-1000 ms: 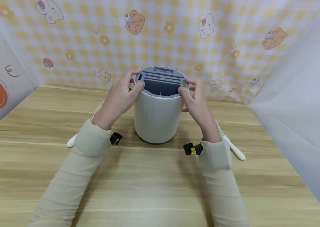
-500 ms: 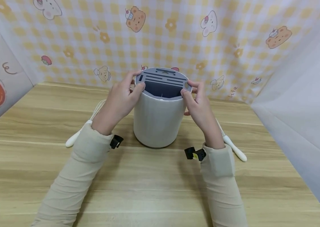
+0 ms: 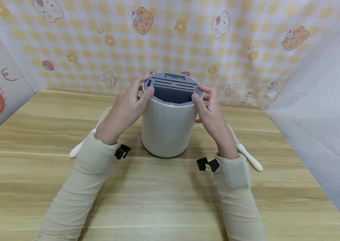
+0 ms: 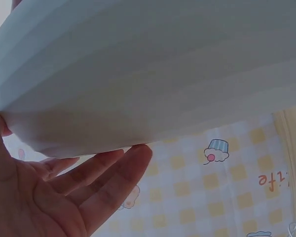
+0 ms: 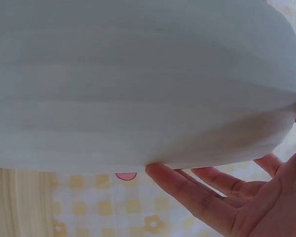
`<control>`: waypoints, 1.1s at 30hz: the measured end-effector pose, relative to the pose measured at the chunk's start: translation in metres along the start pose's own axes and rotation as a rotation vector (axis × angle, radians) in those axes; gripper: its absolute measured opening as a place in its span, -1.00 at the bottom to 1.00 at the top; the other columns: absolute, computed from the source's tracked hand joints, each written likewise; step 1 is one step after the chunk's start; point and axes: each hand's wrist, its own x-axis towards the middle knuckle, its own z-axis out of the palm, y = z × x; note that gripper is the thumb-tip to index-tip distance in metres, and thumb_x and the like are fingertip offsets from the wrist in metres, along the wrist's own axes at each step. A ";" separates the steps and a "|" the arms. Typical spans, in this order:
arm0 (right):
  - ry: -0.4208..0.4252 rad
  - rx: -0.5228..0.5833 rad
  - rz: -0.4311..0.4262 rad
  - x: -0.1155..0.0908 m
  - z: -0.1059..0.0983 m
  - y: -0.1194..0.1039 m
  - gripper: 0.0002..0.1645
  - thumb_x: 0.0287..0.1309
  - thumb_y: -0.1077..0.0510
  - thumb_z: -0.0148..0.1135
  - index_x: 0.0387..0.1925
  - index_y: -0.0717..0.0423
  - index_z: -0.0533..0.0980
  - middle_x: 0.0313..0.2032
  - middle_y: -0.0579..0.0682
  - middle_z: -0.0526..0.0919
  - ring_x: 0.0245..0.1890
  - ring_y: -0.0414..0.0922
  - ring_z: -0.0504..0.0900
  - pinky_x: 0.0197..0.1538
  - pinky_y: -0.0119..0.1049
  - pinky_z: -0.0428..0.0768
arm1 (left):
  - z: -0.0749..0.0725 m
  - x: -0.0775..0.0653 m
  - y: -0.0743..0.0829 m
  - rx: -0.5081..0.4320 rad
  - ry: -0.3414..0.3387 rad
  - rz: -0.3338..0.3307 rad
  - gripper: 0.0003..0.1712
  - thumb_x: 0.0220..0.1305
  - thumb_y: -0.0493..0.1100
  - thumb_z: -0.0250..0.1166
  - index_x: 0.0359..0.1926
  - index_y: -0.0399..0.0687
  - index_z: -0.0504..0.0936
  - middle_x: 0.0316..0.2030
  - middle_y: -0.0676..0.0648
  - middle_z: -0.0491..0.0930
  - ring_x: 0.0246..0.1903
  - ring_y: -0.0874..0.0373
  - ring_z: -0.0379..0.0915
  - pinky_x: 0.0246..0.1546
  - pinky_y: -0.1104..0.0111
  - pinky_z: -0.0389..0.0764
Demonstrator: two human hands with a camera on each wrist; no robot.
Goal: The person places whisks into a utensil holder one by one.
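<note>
A white, round utensil holder [image 3: 168, 130] with a grey slotted top insert [image 3: 173, 82] stands upright at the middle of the table. At its left rim, my left hand [image 3: 127, 105] grips with the thumb over the edge of the insert and the fingers outside the wall. My right hand [image 3: 212, 112] holds the opposite rim likewise, thumb on top. Both wrist views show the pale wall filling most of the picture, with fingers of the left hand [image 4: 64, 197] and right hand [image 5: 237, 202] against it. The wide front compartment shows a dark interior.
A whisk with a white handle [image 3: 77, 149] lies left of the holder, partly behind the left forearm. Another whisk [image 3: 249, 157] lies beyond the right wrist. A yellow checked cloth [image 3: 170, 43] hangs behind the wooden table [image 3: 157, 201].
The holder has come slightly nearer to me and a little to the right, with both hands keeping their grip on the rim. In the last half second hardly anything has moved.
</note>
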 end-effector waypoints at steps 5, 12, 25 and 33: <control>0.005 -0.002 0.000 -0.001 0.001 0.001 -0.35 0.29 -0.22 -0.12 0.31 -0.10 0.05 0.12 0.14 0.33 -0.06 0.03 0.51 -0.26 -0.15 0.65 | -0.006 0.000 -0.003 -0.035 -0.093 0.020 -0.27 0.32 0.30 -0.18 0.43 0.18 0.04 0.10 -0.19 0.39 0.00 -0.03 0.40 0.04 0.09 0.45; 0.004 -0.009 -0.007 -0.001 0.002 0.001 -0.34 0.29 -0.23 -0.13 0.32 -0.09 0.04 0.15 0.17 0.31 -0.02 0.03 0.48 -0.25 -0.12 0.65 | -0.019 0.001 -0.007 -0.101 -0.231 0.023 -0.29 0.35 0.28 -0.18 0.44 0.29 -0.08 0.28 -0.21 0.26 0.22 -0.11 0.26 0.22 -0.01 0.29; -0.002 -0.020 -0.006 0.000 0.001 -0.001 -0.33 0.30 -0.24 -0.16 0.33 -0.09 0.01 0.17 0.19 0.28 -0.02 0.05 0.47 -0.20 -0.08 0.65 | -0.038 -0.003 -0.021 -0.150 -0.280 0.076 -0.41 0.37 0.15 -0.04 0.39 0.33 0.12 0.27 -0.10 0.32 0.16 -0.09 0.34 0.18 -0.06 0.30; -0.006 -0.013 -0.008 -0.001 0.001 0.000 -0.33 0.31 -0.23 -0.16 0.33 -0.09 0.01 0.16 0.18 0.28 -0.01 0.05 0.48 -0.18 -0.04 0.64 | -0.050 -0.003 -0.038 -0.097 -0.378 -0.023 -0.27 0.33 0.05 0.08 0.44 0.22 -0.01 0.36 -0.18 0.15 0.28 -0.20 0.17 0.21 -0.11 0.25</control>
